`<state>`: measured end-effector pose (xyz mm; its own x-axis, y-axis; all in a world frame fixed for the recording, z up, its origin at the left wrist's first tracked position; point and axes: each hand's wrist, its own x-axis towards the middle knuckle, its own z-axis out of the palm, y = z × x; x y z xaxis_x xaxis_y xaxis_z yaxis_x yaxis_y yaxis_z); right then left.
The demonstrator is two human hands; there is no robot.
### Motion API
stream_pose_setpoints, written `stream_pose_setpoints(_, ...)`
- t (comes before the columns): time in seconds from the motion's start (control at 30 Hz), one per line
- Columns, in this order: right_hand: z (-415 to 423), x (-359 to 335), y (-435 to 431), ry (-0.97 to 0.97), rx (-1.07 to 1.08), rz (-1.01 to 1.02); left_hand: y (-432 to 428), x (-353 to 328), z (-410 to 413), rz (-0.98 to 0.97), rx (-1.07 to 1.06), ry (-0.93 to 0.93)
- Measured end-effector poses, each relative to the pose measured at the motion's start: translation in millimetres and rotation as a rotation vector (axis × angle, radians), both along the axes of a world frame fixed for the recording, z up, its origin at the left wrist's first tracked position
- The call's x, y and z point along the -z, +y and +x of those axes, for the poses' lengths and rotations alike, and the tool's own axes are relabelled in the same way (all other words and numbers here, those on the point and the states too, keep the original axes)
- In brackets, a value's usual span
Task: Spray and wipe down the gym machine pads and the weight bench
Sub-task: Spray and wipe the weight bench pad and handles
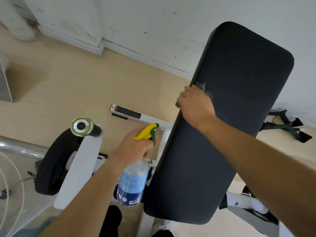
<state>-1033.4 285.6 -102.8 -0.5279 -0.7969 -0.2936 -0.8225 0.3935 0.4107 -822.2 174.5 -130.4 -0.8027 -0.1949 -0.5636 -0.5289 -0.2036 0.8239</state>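
Filling the right of my view, the dark padded surface (222,142) runs toward the wall (153,23). My right hand (195,103) clamps a grey cloth (202,86) over its left edge, about halfway along. My left hand (135,144) grips the neck of the spray bottle (132,183), held in the air just beside that same edge, nearer me.

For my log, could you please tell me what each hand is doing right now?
Left hand: holding the spray bottle.
Right hand: holding a grey cloth against the bench pad.
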Motion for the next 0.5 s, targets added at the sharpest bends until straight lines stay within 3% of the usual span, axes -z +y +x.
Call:
stream_pose_setpoints(0.13,113.7,62.8,46.6,-0.299,-0.054,0.139,7.9,7.3,14.2,-0.003,0.017,-0.006)
stream_pose_setpoints(0.23,138.7,76.4,73.8,-0.512,-0.054,-0.084,14.3,12.9,26.0,-0.003,0.033,-0.044)
stream_pose_setpoints(0.4,72.8,16.9,85.8,-0.278,0.073,-0.582,36.7,24.1,39.5,0.009,0.078,-0.13)
stream_pose_setpoints(0.5,26.8,-20.6,76.6,-0.237,0.125,-0.724,51.3,35.1,46.7,0.029,0.024,-0.219)
